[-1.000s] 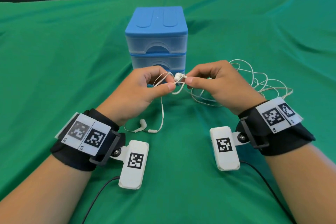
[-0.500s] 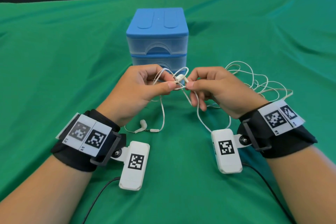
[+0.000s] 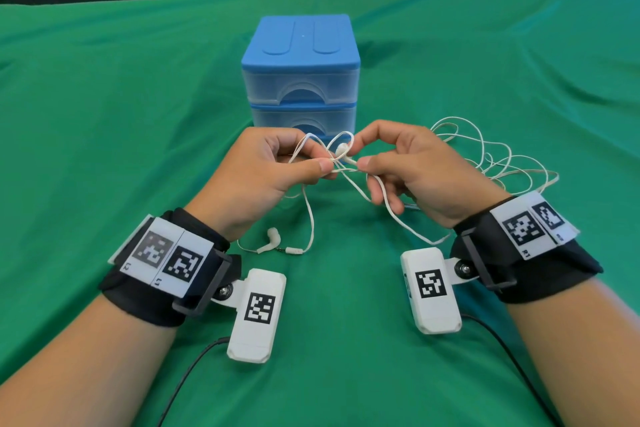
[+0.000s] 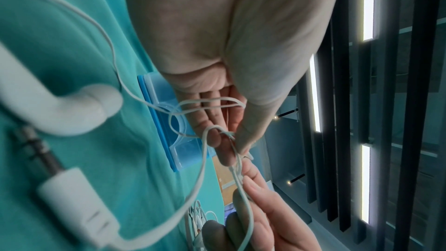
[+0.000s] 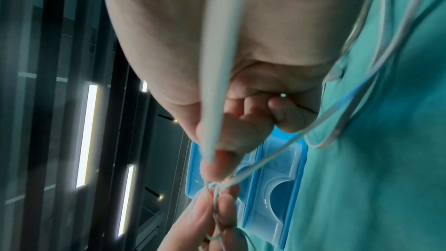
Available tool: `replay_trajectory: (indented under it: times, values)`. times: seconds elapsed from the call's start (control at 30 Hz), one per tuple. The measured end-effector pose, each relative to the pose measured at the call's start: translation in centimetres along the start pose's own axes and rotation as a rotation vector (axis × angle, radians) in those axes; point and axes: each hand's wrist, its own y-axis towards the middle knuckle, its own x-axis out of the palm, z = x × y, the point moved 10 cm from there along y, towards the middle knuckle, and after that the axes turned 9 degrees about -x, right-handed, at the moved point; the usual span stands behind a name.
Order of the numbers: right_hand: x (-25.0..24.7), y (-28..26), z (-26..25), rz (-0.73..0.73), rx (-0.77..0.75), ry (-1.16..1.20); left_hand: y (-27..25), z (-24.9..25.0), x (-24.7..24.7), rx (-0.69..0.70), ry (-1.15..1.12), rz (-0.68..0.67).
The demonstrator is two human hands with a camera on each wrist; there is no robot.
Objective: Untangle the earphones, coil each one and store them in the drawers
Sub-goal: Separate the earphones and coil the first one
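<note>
White earphone cords are knotted together between my hands, just in front of the blue drawer unit (image 3: 301, 55). My left hand (image 3: 322, 163) pinches the cord at the knot (image 4: 229, 135) with thumb and forefinger. My right hand (image 3: 360, 158) pinches the cord just right of it, beside a white earbud (image 3: 343, 149). A loop stands up between the hands. Below my left hand, another earbud (image 3: 272, 241) and the jack plug (image 3: 294, 250) lie on the cloth, large and blurred in the left wrist view as earbud (image 4: 72, 110) and plug (image 4: 74, 203). The drawers are closed.
A loose heap of white cord (image 3: 491, 156) lies on the green cloth (image 3: 104, 114) to the right of my right hand. One strand (image 3: 408, 232) hangs from the right hand toward its wrist. Wooden furniture stands beyond the table's far edge.
Both hands stayed close at the knot. The right hand drew a strand down toward its wrist, and the loop between the hands grew and turned.
</note>
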Motion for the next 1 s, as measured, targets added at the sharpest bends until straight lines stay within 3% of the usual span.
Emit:
replay_trajectory:
  times: [0.5, 0.83, 1.0]
  values:
    - [0.8, -0.3, 0.8, -0.095, 0.053, -0.022, 0.0, 0.5, -0.7, 0.037, -0.042, 0.06]
    - [-0.8, 0.0, -2.2, 0.068, -0.208, -0.021, 0.0, 0.3, -0.8, 0.014, -0.016, 0.069]
    - [-0.5, 0.0, -2.4, 0.064, -0.212, 0.048, 0.0, 0.2, -1.0, 0.001, -0.016, 0.082]
